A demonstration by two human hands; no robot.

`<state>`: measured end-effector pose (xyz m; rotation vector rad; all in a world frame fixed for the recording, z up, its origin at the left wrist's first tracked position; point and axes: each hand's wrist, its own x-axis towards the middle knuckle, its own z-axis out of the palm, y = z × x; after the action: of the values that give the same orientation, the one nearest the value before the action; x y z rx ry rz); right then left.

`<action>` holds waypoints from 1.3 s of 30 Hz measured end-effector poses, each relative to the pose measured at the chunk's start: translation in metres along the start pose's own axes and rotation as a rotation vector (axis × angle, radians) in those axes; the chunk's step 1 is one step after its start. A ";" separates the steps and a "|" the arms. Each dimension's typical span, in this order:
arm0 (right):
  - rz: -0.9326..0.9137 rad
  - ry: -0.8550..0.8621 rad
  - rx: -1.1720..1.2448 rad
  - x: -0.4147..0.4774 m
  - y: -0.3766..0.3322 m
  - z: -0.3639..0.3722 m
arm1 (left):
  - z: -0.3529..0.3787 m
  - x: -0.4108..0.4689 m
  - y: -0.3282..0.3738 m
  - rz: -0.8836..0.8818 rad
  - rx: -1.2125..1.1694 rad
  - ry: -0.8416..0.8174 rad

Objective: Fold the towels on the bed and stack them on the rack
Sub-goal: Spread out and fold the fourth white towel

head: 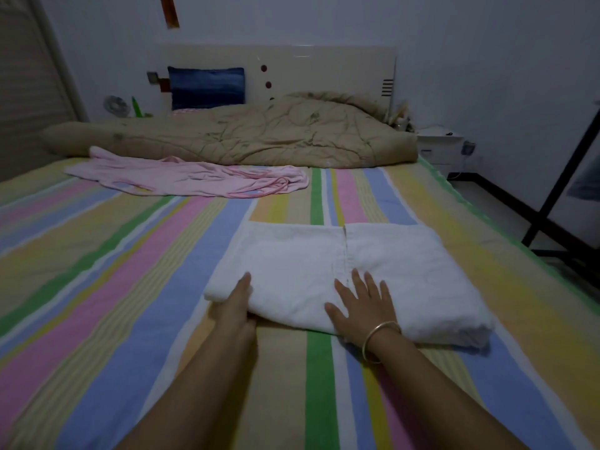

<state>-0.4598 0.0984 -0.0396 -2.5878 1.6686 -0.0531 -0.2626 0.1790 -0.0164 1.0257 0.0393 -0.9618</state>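
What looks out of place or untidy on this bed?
The pink cloth lies crumpled and unfolded near the quilt, which is bunched up at the head of the bed. The white towel under the left hand and right hand looks neatly folded.

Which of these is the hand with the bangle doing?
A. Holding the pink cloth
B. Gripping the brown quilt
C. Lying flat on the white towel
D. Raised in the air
C: the right hand lies flat, fingers spread, on the white towel.
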 end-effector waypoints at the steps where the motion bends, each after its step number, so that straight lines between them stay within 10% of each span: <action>1: 0.000 -0.007 0.034 0.001 0.001 -0.003 | 0.001 -0.001 -0.004 0.071 0.100 0.086; 5: 0.028 0.012 0.566 0.009 0.013 -0.025 | 0.035 -0.020 -0.002 0.388 0.452 0.233; 9: 0.229 0.050 1.617 0.005 0.036 -0.048 | 0.107 -0.064 -0.019 0.721 0.672 -0.026; 16: 0.324 0.028 2.332 -0.030 0.123 -0.082 | 0.167 -0.107 -0.114 1.300 1.447 -0.636; 27: 0.401 0.024 0.957 0.011 0.140 -0.110 | 0.146 -0.083 -0.119 1.081 1.721 -1.066; 34: 0.295 -0.098 0.453 0.047 0.116 -0.100 | 0.122 -0.046 -0.070 1.194 1.495 -0.241; 39: 0.224 0.012 0.108 0.056 0.086 -0.088 | 0.105 -0.013 -0.095 0.762 1.654 -0.541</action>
<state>-0.5207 0.0092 0.0416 -2.3138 1.8914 -0.1436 -0.3774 0.0944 -0.0193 1.9463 -1.7164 -0.3533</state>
